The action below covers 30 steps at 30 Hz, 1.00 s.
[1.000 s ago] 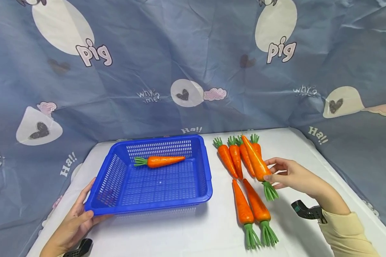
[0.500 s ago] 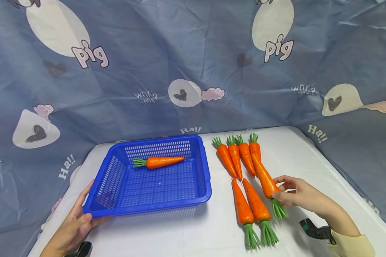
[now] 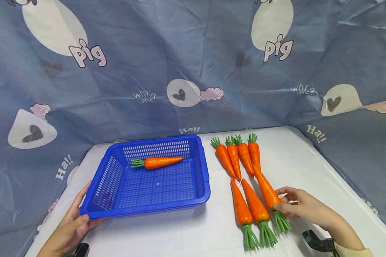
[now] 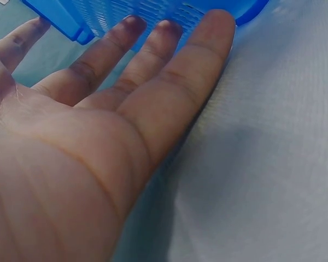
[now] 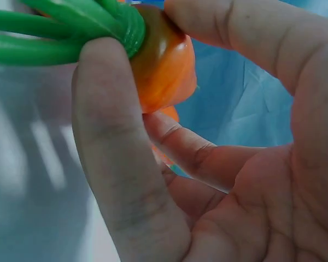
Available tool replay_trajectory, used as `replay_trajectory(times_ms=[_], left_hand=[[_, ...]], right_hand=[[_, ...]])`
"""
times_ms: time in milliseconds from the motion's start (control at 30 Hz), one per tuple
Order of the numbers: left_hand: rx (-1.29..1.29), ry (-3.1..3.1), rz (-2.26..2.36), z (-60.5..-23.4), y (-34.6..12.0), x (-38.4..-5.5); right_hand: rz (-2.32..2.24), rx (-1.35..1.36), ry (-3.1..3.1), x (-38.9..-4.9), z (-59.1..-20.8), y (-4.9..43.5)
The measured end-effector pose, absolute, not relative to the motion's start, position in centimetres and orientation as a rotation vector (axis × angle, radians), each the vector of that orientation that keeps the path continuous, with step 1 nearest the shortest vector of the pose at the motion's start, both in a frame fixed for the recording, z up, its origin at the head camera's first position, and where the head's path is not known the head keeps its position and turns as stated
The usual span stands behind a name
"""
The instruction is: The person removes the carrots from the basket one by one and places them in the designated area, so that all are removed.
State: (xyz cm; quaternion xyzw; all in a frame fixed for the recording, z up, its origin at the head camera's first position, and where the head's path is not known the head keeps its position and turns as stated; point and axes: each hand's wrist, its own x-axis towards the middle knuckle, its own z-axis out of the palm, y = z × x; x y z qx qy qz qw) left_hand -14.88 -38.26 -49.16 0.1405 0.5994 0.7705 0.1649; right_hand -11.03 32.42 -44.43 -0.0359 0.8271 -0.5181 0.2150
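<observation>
A blue plastic basket stands on the left of the white table, with one orange carrot lying inside, its green top to the left. My left hand holds the basket's near-left corner; in the left wrist view its fingers reach up to the basket wall. On the right, my right hand pinches another carrot by its thick end, just above the green stalks. The right wrist view has thumb and finger on either side of this held carrot.
Several carrots lie in a row right of the basket, tops toward the back. Two more carrots lie nearer, tops toward me, left of the held one. A blue patterned cloth hangs behind the table.
My right hand has brought the held carrot toward me and lower, from above the back row to beside the two nearer carrots. The left hand keeps its place on the basket.
</observation>
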Motion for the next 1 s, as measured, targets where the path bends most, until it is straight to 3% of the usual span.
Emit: replay_trajectory(times_ms=[1000], left_hand=[[0.441, 1.722, 2.203, -49.5, -38.4, -14.9]], right_hand=[[-1.372, -0.113, 2.187, -10.8, -45.3, 32.5]])
